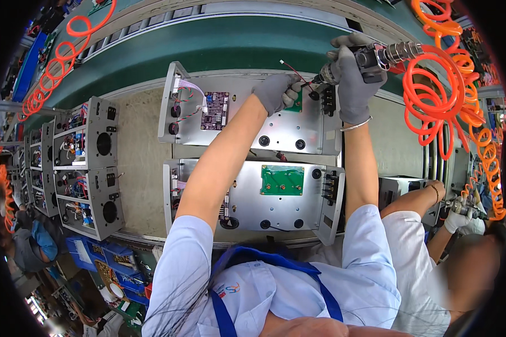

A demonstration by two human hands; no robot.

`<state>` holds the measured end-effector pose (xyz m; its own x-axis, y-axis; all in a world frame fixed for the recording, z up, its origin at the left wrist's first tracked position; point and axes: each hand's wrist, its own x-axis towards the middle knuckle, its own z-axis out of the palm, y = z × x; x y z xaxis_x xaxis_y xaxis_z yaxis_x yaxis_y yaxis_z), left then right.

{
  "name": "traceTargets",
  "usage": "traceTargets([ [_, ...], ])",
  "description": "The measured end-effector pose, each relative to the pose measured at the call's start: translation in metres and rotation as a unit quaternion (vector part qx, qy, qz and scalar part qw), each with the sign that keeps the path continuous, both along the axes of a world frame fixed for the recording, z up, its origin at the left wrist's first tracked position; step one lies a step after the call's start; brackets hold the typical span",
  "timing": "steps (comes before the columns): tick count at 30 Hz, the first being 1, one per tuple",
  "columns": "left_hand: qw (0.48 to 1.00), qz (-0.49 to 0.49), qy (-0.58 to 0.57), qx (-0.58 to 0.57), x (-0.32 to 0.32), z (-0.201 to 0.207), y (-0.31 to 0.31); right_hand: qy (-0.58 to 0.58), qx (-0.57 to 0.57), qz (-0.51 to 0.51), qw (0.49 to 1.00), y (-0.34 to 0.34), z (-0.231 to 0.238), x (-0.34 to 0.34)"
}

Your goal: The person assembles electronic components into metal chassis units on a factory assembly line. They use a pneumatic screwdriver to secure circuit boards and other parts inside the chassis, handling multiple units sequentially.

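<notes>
My right hand [353, 92], in a grey glove, is wrapped round a pneumatic screwdriver [372, 60]. The tool lies almost level, its tip pointing left toward my left hand [276, 93]. That hand, gloved too, has its fingers curled together beside the tip; whatever they pinch is hidden. Both hands are over the far metal chassis [242, 135], which carries a dark purple circuit board [214, 110] with wires at its left. Part of a green circuit board [296, 103] shows just right of my left fingers. A thin red wire [292, 68] with a white plug sticks up behind them.
Nearer me lies a second metal chassis [247, 182] with a green board [283, 181]. Several assembled units [90, 140] stand at left. Coiled orange hoses [433, 95] hang at right, another [67, 50] at far left. A co-worker's gloved hand [458, 218] holds a tool at right. Blue parts bins [121, 261] sit lower left.
</notes>
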<state>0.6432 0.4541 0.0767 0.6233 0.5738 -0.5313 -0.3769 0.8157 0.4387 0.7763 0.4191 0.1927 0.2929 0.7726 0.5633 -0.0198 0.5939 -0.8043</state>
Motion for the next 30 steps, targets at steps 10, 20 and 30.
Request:
traceTargets([
  [10,0.999,-0.019,0.02,0.019,-0.002,0.005,-0.005,-0.021,-0.015,0.045,0.999,0.007,-0.005,-0.001],
  [20,0.997,0.019,0.069,0.02,-0.017,0.029,-0.019,-0.032,-0.057,0.085,0.994,0.03,-0.003,-0.007],
  [30,0.997,0.048,-0.027,0.059,-0.075,0.087,-0.065,-0.259,0.061,0.147,0.953,-0.091,0.078,-0.007],
])
